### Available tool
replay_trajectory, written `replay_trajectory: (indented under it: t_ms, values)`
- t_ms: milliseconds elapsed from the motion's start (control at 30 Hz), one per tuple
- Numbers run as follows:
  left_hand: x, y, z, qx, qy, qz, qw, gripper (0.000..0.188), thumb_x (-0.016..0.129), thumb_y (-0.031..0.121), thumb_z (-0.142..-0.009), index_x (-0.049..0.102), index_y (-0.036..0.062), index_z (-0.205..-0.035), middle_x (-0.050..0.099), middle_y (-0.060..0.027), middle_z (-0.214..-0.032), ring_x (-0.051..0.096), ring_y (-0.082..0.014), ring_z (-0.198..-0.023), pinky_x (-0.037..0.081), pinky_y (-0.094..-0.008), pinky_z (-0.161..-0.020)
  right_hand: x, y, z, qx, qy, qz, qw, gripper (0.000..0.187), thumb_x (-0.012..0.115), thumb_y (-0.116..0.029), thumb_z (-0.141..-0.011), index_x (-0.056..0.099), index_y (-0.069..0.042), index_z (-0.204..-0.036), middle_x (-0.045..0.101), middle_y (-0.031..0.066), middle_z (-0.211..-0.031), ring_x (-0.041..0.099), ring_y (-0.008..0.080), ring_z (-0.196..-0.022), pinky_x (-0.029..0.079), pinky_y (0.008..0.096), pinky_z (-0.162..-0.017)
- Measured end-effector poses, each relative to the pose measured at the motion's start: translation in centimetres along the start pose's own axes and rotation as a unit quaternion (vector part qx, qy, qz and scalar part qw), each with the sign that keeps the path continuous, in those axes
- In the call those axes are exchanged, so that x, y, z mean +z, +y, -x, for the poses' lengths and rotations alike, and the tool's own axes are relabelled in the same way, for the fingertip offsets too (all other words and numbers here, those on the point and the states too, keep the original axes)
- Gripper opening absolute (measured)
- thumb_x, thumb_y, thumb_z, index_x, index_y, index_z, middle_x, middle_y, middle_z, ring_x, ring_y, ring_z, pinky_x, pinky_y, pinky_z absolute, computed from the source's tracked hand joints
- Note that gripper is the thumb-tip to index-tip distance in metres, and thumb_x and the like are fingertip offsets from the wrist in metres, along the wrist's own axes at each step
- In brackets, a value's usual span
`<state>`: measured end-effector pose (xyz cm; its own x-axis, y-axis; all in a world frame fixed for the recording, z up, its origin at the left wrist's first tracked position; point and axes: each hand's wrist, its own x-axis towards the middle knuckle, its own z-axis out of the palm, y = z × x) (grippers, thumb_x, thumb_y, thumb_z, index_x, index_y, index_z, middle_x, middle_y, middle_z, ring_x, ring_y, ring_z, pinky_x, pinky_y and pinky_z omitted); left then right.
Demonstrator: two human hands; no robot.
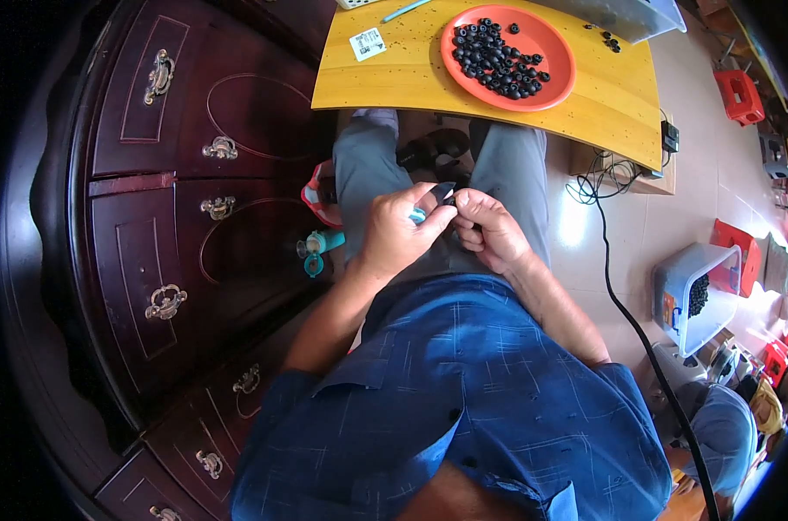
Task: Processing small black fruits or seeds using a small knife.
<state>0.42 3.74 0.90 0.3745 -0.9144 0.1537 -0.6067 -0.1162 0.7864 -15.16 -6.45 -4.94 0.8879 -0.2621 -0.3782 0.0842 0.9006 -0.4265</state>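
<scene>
My left hand and my right hand meet over my lap, above my grey trousers. The left hand grips a tool with a teal handle and a dark tip. The right hand's fingertips pinch a small black part right at that tip; the part is mostly hidden by the fingers. Ahead of my knees, an orange plate on the yellow table carries several small black rings.
A dark wooden cabinet with brass handles stands close on my left. A black cable runs across the tiled floor at right. A clear bin with black parts and red stools stand beyond it. A teal-and-orange object lies by my left leg.
</scene>
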Motion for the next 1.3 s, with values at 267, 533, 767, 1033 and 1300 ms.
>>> replay_trajectory:
  t_ms: [267, 533, 767, 1033, 1300]
  values:
    - [0.9, -0.1, 0.5, 0.120, 0.118, -0.009, 0.986, 0.018, 0.080, 0.003, -0.081, 0.073, 0.0045, -0.098, 0.071, -0.0094, -0.076, 0.069, -0.0247, -0.063, 0.053, -0.0331, -0.056, 1.2, 0.2, -0.1, 0.019, -0.016, -0.098, 0.995, 0.018, 0.059, -0.027, -0.105, 0.056, -0.014, -0.093, 0.044, -0.0055, -0.076, 0.035, 0.0034, -0.058, 0.026, 0.0180, -0.047]
    - [0.4, -0.1, -0.2, 0.079, 0.091, 0.057, 0.991, 0.018, 0.084, 0.004, -0.081, 0.071, 0.0030, -0.093, 0.066, -0.0067, -0.066, 0.061, -0.0143, -0.055, 0.048, -0.0306, -0.052, 1.3, 0.2, 0.2, 0.003, 0.005, -0.110, 0.994, 0.018, 0.058, -0.029, -0.106, 0.055, -0.015, -0.095, 0.044, -0.0054, -0.077, 0.035, 0.0036, -0.058, 0.027, 0.0185, -0.047]
    - [0.4, -0.1, -0.5, 0.116, 0.089, 0.056, 0.988, 0.023, 0.083, 0.005, -0.081, 0.074, 0.0024, -0.102, 0.067, -0.0077, -0.069, 0.066, -0.0173, -0.058, 0.050, -0.0327, -0.054, 1.3, 0.1, 0.0, -0.019, -0.028, -0.058, 0.998, 0.019, 0.058, -0.031, -0.105, 0.054, -0.015, -0.096, 0.045, -0.0049, -0.077, 0.036, 0.0042, -0.059, 0.029, 0.0182, -0.049]
    - [0.5, 0.2, 0.0, 0.182, 0.104, -0.089, 0.974, 0.015, 0.083, 0.006, -0.082, 0.072, 0.0043, -0.093, 0.068, -0.0088, -0.071, 0.067, -0.0213, -0.059, 0.051, -0.0321, -0.054, 1.7, 0.1, 0.2, -0.020, -0.011, -0.060, 0.998, 0.019, 0.057, -0.030, -0.106, 0.054, -0.016, -0.093, 0.045, -0.0055, -0.078, 0.036, 0.0034, -0.060, 0.028, 0.0180, -0.049]
    - [-1.5, 1.1, -1.3, 0.017, -0.036, 0.035, 0.999, 0.036, 0.086, 0.034, -0.082, 0.065, 0.0043, -0.085, 0.066, -0.0095, -0.067, 0.066, -0.0234, -0.058, 0.049, -0.0339, -0.053, 1.2, -0.1, 0.4, -0.019, -0.040, -0.050, 0.998, 0.025, 0.055, -0.032, -0.106, 0.058, -0.010, -0.096, 0.047, -0.0051, -0.073, 0.037, 0.0034, -0.057, 0.029, 0.0191, -0.047]
